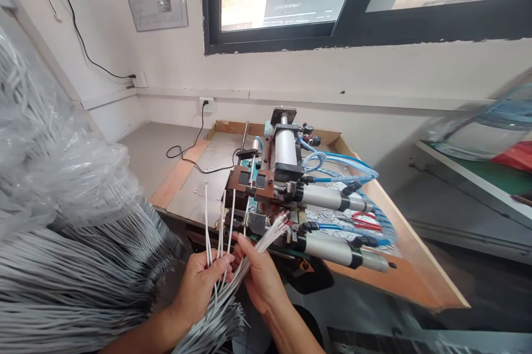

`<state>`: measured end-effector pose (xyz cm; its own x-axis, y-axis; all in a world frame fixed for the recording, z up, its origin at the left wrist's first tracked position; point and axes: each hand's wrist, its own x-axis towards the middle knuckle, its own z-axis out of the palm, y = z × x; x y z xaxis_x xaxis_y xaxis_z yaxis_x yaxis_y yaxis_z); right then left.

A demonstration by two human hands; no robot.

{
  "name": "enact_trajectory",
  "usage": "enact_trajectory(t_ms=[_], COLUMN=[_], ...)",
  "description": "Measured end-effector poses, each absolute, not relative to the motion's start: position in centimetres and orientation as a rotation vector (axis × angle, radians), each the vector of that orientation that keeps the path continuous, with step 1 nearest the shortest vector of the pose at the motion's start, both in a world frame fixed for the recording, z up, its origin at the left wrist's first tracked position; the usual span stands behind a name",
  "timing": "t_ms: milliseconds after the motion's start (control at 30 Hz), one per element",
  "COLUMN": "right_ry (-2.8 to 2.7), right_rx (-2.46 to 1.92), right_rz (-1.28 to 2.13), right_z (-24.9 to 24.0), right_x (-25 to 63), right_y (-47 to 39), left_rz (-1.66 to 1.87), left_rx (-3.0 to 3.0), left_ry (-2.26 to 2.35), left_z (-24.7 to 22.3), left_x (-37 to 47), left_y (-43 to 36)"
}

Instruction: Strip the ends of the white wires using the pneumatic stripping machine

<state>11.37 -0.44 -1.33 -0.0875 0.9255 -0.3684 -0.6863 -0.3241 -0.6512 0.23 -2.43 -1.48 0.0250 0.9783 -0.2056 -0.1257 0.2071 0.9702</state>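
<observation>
My left hand (198,281) is closed round a few white cables (206,213), whose free ends stand up above the fingers, apart from one another. Close beside it, my right hand (262,278) grips a bundle of grey-white cables (270,236); reddish inner wires show at the bundle's tips. One cable runs from the right fingers up toward the jaws of a pneumatic wire-stripping machine (286,148). Whether its end is inside the jaws I cannot tell. Below both hands, the long cable tails (216,326) hang toward my lap.
Cut-off sheath scraps (332,215) lie around the machine within a wooden-edged tray (415,265). Blue air hoses (357,168) loop on the right. A large plastic-wrapped heap of grey cables (75,265) fills the left side. A black power cord (195,161) crosses the table.
</observation>
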Motion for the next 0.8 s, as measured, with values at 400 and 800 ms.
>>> enact_trajectory(t_ms=[400,800], right_ry=[-0.323,-0.443], right_rx=[-0.973,-0.933], right_rz=[1.473,1.674], right_z=[-1.2,-1.2], right_x=[11.4,11.6], right_y=[-2.0,-1.2], left_rz=[1.097,1.129], left_rx=[0.849,0.947], left_ry=[1.127,1.140], left_z=[-1.0,-1.3], left_x=[0.3,0.3], left_y=[-2.5,-2.6])
